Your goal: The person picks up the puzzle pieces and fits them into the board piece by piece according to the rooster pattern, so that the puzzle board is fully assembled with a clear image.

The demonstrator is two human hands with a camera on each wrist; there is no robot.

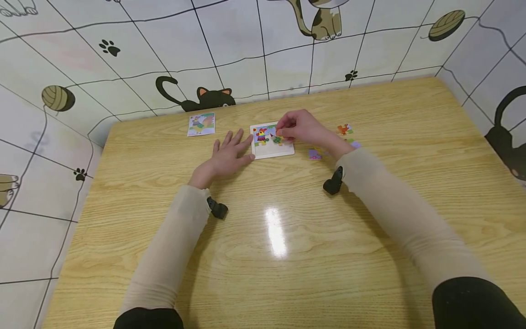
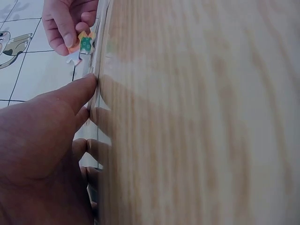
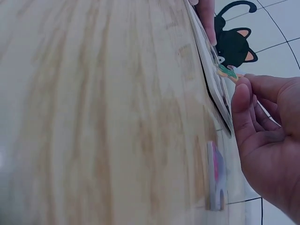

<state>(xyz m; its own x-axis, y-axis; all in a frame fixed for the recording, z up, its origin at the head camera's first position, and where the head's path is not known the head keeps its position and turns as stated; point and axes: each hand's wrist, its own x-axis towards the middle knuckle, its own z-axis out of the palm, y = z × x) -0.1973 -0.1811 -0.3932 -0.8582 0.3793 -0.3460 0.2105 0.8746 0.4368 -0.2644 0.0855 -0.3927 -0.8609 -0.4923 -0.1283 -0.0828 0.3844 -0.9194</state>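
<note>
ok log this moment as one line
left hand: flat on table, steadying puzzle tray edge | right hand: pinching puzzle piece over tray | loose pieces: right of tray | picture card: far left

a light wooden table (image 1: 287, 256) with a glossy top carries everything. a white puzzle tray (image 1: 272, 141) lies flat on it, between the two hands, touching the left hand's (image 1: 227, 155) fingertips. loose puzzle pieces (image 1: 344, 130) lie just beyond the right hand (image 1: 302, 129). a small picture card (image 1: 201, 124) lies past the left hand, near the table's far edge.
</note>
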